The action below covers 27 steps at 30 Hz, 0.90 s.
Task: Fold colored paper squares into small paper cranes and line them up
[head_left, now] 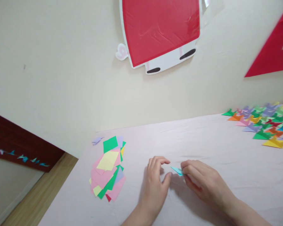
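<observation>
A small piece of folded light-blue paper is pinched between the thumb and fingers of my right hand, just above the cloth-covered table. Its pointed end faces left, and the rest is hidden behind my fingertips. My left hand is close to that point, apart from the paper. Its thumb and fingers are spread with nothing between them.
Left of my hands lies a loose pile of coloured paper squares, with a few purple slips behind it. Rows of folded paper birds stand at the right. A wall rises along the table's back edge.
</observation>
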{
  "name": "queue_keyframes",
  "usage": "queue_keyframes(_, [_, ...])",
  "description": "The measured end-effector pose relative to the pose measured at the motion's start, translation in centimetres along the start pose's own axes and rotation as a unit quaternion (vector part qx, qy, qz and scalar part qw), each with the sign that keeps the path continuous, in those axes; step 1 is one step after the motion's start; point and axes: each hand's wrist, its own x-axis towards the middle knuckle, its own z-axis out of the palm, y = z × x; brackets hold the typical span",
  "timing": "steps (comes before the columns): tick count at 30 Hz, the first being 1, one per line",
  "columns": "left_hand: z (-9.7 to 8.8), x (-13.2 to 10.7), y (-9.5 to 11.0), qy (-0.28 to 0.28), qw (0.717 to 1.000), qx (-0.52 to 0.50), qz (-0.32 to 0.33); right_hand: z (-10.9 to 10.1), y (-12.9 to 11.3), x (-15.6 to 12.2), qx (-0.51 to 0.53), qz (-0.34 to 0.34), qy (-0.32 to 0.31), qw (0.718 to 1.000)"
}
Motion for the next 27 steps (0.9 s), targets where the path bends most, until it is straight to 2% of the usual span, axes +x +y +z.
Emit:
queue_keyframes(2, [-0.1,-0.6,0.2,-0.039,0.995,0.074,0.054,0.1,0.2,-0.3,-0.106,-0.047,-0.015,0.993])
queue_keyframes(4, [-0.1,-1.2,0.4,-0.096,0.982,0.134,0.096,0.3,0.4,-0.5,-0.144,-0.073,-0.051,0.986])
queue_keyframes(6, [0.0,-1.7,0.4,-0.132,0.968,0.178,0.116,0.2,0.7,-0.7,-0.122,-0.072,-0.089,0.986])
queue_keyframes(9, [-0.1,-2.2,0.0,-0.155,0.953,0.218,0.141,-0.3,1.5,-1.0,-0.043,-0.037,-0.131,0.990])
queue_keyframes(15, [-0.2,-2.8,-0.9,-0.151,0.925,0.276,0.212,-0.9,3.0,-0.8,0.050,0.004,-0.159,0.986])
queue_keyframes(20, [-0.1,-2.8,-1.1,-0.144,0.926,0.273,0.216,-1.1,3.2,0.4,0.090,0.024,-0.181,0.979])
queue_keyframes(23, [-0.1,-2.9,-1.4,-0.136,0.926,0.270,0.226,-1.1,3.2,0.9,0.125,0.059,-0.197,0.971])
queue_keyframes(27, [-0.1,-3.0,-1.9,-0.114,0.921,0.275,0.250,-0.8,3.0,1.0,0.151,0.104,-0.189,0.965])
